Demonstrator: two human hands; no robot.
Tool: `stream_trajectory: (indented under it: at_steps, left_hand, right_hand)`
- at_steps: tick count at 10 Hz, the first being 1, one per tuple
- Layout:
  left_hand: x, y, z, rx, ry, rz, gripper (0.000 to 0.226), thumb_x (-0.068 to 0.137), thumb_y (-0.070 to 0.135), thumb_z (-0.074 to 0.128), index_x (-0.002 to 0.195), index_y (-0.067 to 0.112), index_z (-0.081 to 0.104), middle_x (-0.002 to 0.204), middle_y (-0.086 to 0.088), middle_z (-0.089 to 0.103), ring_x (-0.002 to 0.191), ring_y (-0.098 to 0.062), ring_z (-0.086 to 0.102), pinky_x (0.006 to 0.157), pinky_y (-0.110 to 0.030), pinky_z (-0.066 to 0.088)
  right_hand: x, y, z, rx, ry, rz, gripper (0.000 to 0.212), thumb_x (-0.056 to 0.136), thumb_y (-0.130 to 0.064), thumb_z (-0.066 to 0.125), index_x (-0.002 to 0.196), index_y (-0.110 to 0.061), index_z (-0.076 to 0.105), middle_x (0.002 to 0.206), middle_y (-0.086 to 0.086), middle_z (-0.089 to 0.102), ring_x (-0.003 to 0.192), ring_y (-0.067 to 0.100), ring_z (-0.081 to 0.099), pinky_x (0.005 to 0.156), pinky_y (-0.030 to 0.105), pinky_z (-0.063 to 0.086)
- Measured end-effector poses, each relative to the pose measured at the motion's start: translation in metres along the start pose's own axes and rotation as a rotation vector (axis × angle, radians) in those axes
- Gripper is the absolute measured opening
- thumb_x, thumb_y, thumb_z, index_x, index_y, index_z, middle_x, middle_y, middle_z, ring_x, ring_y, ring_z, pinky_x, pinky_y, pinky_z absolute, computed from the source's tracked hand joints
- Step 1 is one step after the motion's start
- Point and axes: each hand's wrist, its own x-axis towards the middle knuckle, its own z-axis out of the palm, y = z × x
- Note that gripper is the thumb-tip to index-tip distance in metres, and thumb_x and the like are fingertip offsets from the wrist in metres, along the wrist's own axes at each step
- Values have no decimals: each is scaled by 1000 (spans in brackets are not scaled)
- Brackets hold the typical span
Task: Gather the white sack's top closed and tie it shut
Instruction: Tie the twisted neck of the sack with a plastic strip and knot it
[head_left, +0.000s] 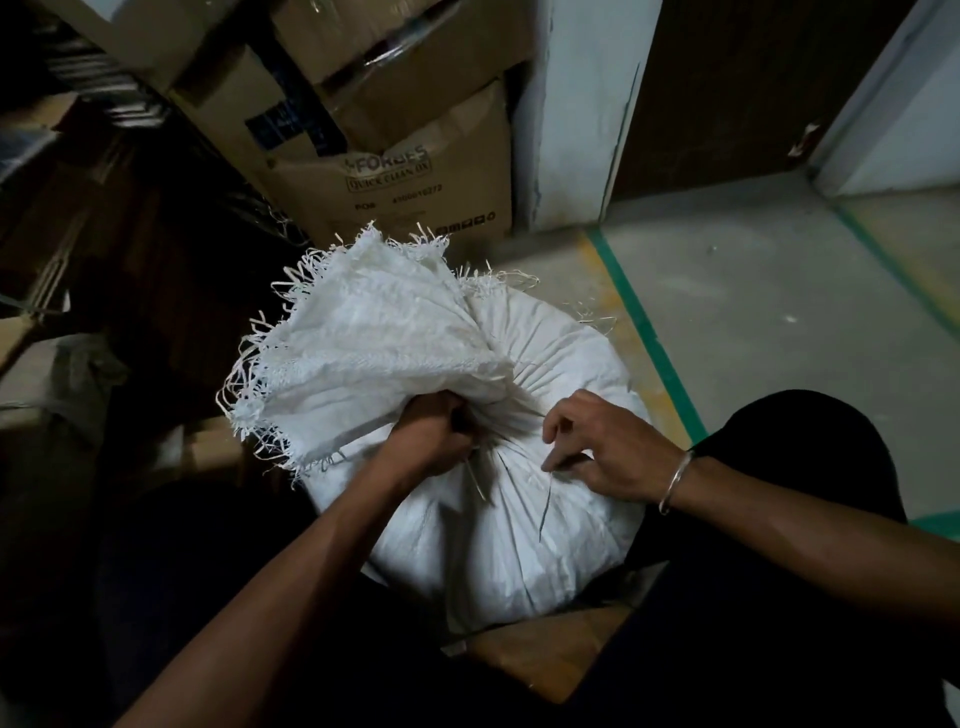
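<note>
A full white woven sack stands upright between my knees. Its top is bunched into a neck, and the loose frayed mouth fans out up and to the left. My left hand is closed tight around the neck, with a thin pale string end hanging from the fist. To the right, my right hand rests on the sack's shoulder and pinches another thin strand that trails down the cloth. A metal bangle sits on that wrist.
Stacked cardboard boxes stand just behind the sack, with dark shelving to the left. A white pillar and brown door lie beyond. Grey floor with green and yellow tape lines spreads to the right. A brown cardboard piece lies under the sack.
</note>
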Motion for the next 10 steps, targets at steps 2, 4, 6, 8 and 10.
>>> stream_trajectory:
  at_steps: [2, 4, 6, 8, 10]
  left_hand:
    - [0, -4, 2, -24, 16, -10, 18, 82, 20, 79, 92, 7, 75, 89, -7, 77, 86, -21, 71, 69, -24, 49]
    - [1, -5, 4, -17, 13, 8, 12, 81, 23, 80, 82, 15, 71, 85, -5, 76, 82, -20, 71, 66, -22, 45]
    - [2, -5, 4, -32, 14, 5, 14, 82, 24, 81, 87, 14, 73, 86, -5, 76, 81, -20, 72, 66, -25, 53]
    - [4, -5, 3, 3, 8, 24, 19, 81, 22, 79, 95, 9, 76, 92, -9, 77, 87, -23, 72, 76, -36, 60]
    - [2, -4, 3, -25, 27, 30, 13, 79, 18, 79, 88, 9, 75, 85, -6, 76, 81, -21, 71, 72, -35, 59]
  right_hand:
    - [-4, -5, -3, 29, 0, -34, 9, 80, -27, 79, 85, -34, 80, 95, -17, 63, 92, 7, 51, 78, 28, 47]
    - [-6, -17, 8, 114, -100, -65, 5, 86, -27, 71, 88, -22, 73, 96, -11, 69, 98, 11, 64, 82, 37, 53]
    - [-10, -23, 13, 284, -64, 73, 15, 79, -9, 77, 81, -24, 77, 134, -6, 51, 127, 3, 50, 103, 21, 43]
    - [6, -30, 3, 1025, -137, 594, 63, 55, -2, 46, 111, -2, 73, 134, 16, 61, 121, 20, 59, 82, 26, 48]
    - [7, -9, -50, 1836, 36, 877, 50, 93, -36, 47, 128, -1, 52, 132, 28, 57, 123, 40, 58, 98, 55, 46]
